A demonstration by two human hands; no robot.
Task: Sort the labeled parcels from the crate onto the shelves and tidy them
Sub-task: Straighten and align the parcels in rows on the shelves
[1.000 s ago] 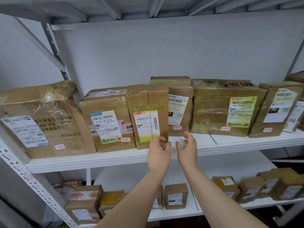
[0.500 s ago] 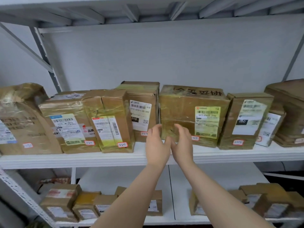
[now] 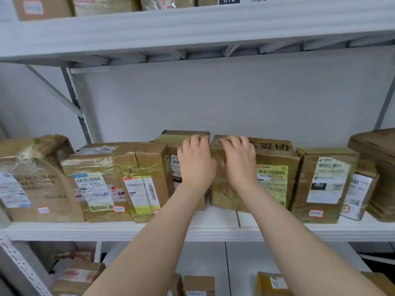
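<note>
Standing abreast on the middle shelf (image 3: 213,229), 010 parcel (image 3: 181,134) clasped at its top edge by curled fingers (image 3: 197,139) of the left hand (image 3: 196,165), taped parcel (image 3: 275,154) likewise by the right hand (image 3: 240,165).

left grip (image 3: 196,165) covering most of the label on the tall box (image 3: 186,137), right grip (image 3: 237,165) hiding the left front of the wide box (image 3: 275,159), top-shelf parcels (image 3: 42,7) being cropped by the upper edge, lowest boxes (image 3: 198,285) running off below, handwritten stickers (image 3: 119,208) blurring beyond reading

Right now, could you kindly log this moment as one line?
phase: tidying middle shelf | left hand: hooked over top of white-label box | right hand: hooked over top of yellow-label box
</note>
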